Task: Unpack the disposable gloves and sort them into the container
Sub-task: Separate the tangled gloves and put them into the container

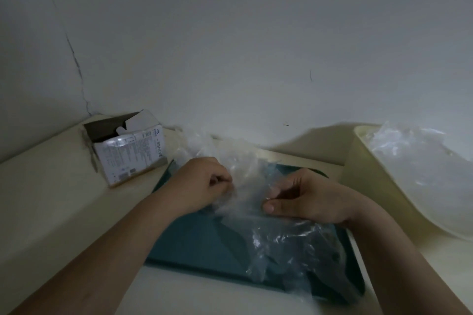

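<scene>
Clear thin plastic gloves (245,174) lie bunched over the far part of a dark teal tray (197,243). My left hand (202,184) pinches the film at its left side with curled fingers. My right hand (304,197) pinches the same film at its right side between thumb and fingers. More crumpled clear gloves (286,245) lie on the tray's near right part. A cream container (358,169) at the right holds a heap of clear gloves (414,161). An opened white glove box (130,151) stands at the far left.
A cream table top (51,199) runs to a grey wall (230,46) just behind the tray. The wall has a dark crack at the left. The box's flaps stand open toward the wall corner.
</scene>
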A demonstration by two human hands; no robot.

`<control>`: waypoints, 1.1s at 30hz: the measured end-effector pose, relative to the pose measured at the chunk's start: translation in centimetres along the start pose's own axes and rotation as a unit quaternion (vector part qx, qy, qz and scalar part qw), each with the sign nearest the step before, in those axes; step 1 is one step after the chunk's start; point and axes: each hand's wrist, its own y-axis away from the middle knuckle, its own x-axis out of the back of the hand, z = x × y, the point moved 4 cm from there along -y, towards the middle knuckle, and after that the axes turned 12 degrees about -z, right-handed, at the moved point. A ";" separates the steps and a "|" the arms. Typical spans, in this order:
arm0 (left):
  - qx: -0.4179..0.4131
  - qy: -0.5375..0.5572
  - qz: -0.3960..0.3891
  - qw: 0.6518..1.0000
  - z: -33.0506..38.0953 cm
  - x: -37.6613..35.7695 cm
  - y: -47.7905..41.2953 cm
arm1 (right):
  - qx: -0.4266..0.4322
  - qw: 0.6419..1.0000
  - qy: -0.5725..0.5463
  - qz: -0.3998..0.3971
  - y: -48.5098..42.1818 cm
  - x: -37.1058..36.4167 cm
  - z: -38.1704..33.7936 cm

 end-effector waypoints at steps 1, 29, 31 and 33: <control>-0.001 0.011 0.010 1.000 0.1 0.5 0.0 | -0.002 1.000 0.009 -0.003 0.0 0.0 0.0; 0.024 0.505 -0.079 0.859 4.0 2.9 2.3 | 0.070 0.910 -0.317 0.259 -0.5 1.2 0.3; 0.036 0.478 -0.024 0.877 4.1 3.0 2.5 | 0.071 0.898 -0.315 0.298 -0.2 1.5 0.3; 0.050 0.458 0.002 0.888 4.1 3.3 3.1 | 0.066 0.882 -0.324 0.336 0.4 2.0 0.3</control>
